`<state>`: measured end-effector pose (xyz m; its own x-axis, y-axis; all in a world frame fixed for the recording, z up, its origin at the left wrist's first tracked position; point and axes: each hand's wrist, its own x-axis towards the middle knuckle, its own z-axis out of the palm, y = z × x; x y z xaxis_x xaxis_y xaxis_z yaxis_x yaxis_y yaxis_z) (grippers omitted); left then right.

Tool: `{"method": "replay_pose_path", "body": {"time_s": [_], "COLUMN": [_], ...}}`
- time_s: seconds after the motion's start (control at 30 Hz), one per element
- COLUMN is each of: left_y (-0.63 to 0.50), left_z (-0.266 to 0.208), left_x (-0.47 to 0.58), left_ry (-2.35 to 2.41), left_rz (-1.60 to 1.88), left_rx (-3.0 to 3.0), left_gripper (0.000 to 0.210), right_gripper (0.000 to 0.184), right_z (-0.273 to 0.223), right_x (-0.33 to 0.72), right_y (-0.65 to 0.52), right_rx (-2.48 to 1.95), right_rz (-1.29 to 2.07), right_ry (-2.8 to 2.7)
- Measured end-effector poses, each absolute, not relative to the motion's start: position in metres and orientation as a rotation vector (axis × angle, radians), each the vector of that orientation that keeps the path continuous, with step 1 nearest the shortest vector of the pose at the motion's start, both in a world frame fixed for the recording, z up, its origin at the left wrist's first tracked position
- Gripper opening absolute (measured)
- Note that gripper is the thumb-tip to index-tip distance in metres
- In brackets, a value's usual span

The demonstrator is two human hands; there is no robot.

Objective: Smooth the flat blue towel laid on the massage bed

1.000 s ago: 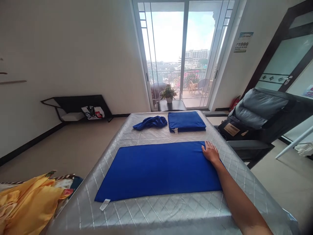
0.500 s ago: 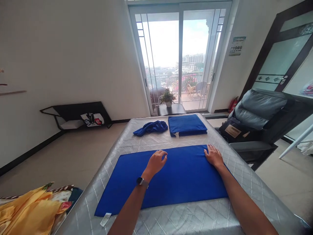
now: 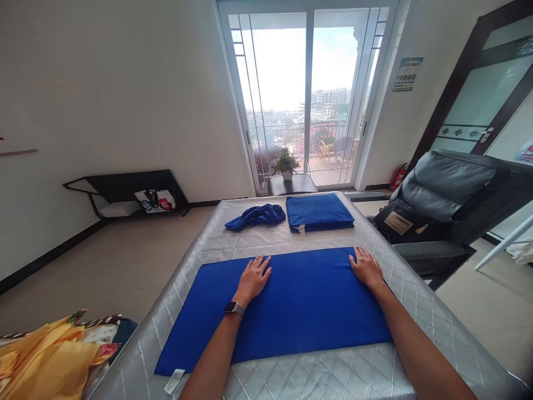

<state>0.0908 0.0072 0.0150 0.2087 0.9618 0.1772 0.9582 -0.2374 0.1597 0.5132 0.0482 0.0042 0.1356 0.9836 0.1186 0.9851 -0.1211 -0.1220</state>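
Blue cloth pressed flat under two open palms

Silver quilted bed cover [image 3: 291, 378] spans the mattress, and on it lies the long blue towel [image 3: 300, 311], spread flat across the near half. Beyond it, near the far edge, sit a folded blue towel [image 3: 318, 211] and, just beside it, a crumpled blue cloth [image 3: 255, 215]. The left hand [image 3: 252, 278], with a watch [image 3: 234, 308] at the wrist, rests palm down on the long towel's far edge, fingers spread, gripping nothing. The right hand [image 3: 366, 268] lies flat on the towel's far right corner, fingers extended, holding nothing
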Motion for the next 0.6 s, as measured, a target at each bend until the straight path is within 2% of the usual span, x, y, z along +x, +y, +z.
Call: {"method": "replay_pose_path", "body": {"time_s": [0.27,0.43,0.6], "left_y": [0.002,0.002,-0.001], "left_z": [0.013,0.013,0.019], "left_x": [0.072,0.072,0.084], "left_ry": [2.031,2.016,2.027], "left_rz": [0.392,0.416,0.501], "left_rx": [2.403,2.399,2.495], "left_gripper": [0.052,0.052,0.050], "right_gripper": [0.056,0.057,0.064], "right_z": [0.034,0.056,0.044], "right_x": [0.469,0.365,0.279], "right_y": [0.028,0.011,0.013], "right_rx": [-2.132,-1.725,-1.544], "right_rz": [-0.169,0.072,0.261], "right_ry": [-2.055,-2.375,-2.484]}}
